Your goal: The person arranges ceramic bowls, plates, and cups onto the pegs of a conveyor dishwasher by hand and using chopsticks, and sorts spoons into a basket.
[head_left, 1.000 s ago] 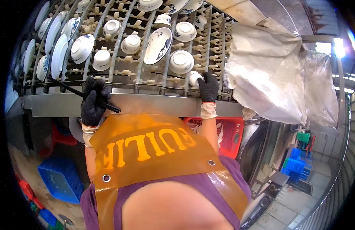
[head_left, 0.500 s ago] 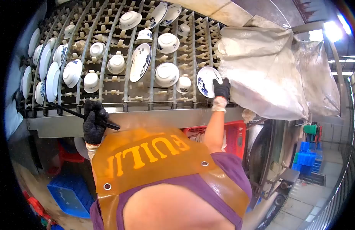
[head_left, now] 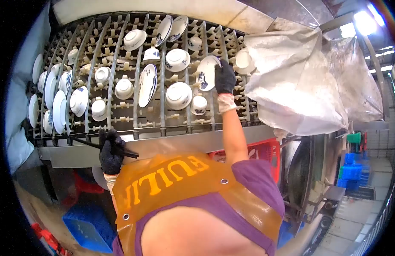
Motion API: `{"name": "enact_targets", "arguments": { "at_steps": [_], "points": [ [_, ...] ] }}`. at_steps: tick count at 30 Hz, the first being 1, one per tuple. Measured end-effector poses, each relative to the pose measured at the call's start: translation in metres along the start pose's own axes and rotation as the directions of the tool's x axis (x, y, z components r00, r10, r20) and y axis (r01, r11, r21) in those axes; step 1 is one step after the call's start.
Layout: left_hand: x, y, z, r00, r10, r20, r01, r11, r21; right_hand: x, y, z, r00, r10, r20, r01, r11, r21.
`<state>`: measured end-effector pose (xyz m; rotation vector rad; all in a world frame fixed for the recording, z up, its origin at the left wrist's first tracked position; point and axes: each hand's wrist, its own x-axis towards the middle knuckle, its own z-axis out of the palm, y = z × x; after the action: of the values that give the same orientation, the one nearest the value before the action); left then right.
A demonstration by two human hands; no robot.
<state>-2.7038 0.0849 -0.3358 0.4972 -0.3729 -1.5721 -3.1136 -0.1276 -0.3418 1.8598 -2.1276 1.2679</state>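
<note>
My right hand, in a black glove, grips the right edge of a white oval plate with a blue pattern, above the pegged conveyor rack. Below and left of that plate, a small white cup and a white bowl sit upside down on the rack. My left hand, also in a black glove, is closed around several thin black sticks that look like chopsticks. It stays at the rack's front metal edge.
Bowls, cups and plates stand among the pegs, including an oval dish and a white plate at left. A plastic curtain hangs at right, beside a bowl. Below are a red crate and a blue crate.
My right hand has carried the oval plate left and farther back over the rack. A bowl beside the curtain shows more fully. My left hand keeps its hold on the chopsticks.
</note>
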Motion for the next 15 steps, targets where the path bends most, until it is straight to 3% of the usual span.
{"name": "enact_targets", "arguments": {
  "at_steps": [2, 4, 5, 6, 9, 12, 13, 14, 15],
  "points": [
    [-0.001, -0.003, 0.0, 0.998, 0.047, 0.031, -0.047, 0.999, 0.019, -0.016, 0.031, -0.009, 0.982, -0.157, -0.103, 0.153, 0.987, -0.045],
    [0.0, -0.007, 0.004, 0.998, 0.038, 0.044, -0.039, 0.999, 0.023, -0.028, 0.049, -0.028, 0.992, -0.011, -0.126, 0.002, 0.998, -0.068],
    [0.001, -0.007, -0.002, 0.999, -0.005, 0.044, 0.004, 1.0, 0.015, -0.032, 0.073, -0.031, 0.996, 0.091, 0.014, -0.085, 0.968, -0.235],
    [0.001, -0.009, 0.001, 0.999, -0.012, 0.049, 0.012, 1.0, 0.014, -0.033, 0.083, -0.037, 0.995, 0.095, 0.009, -0.09, 0.966, -0.241],
    [0.003, -0.012, 0.015, 1.0, -0.011, 0.019, 0.011, 0.999, 0.046, -0.031, 0.113, -0.045, 0.923, 0.335, 0.188, -0.274, 0.917, -0.289],
    [0.005, -0.015, 0.021, 0.998, -0.036, -0.045, 0.041, 0.994, 0.103, -0.006, 0.139, -0.028, 0.921, 0.379, 0.085, -0.35, 0.904, -0.244],
    [0.005, -0.018, 0.025, 0.999, -0.022, -0.036, 0.026, 0.995, 0.094, 0.012, 0.131, -0.027, 0.907, 0.421, 0.013, -0.415, 0.898, -0.142],
    [0.007, -0.018, 0.022, 0.999, -0.034, -0.005, 0.034, 0.992, 0.119, 0.024, 0.166, -0.006, 0.933, 0.352, -0.069, -0.359, 0.915, -0.186],
    [0.007, -0.02, 0.024, 1.0, -0.029, -0.011, 0.031, 0.991, 0.133, 0.041, 0.171, 0.001, 0.913, 0.384, -0.134, -0.404, 0.895, -0.189]
  ]
}}
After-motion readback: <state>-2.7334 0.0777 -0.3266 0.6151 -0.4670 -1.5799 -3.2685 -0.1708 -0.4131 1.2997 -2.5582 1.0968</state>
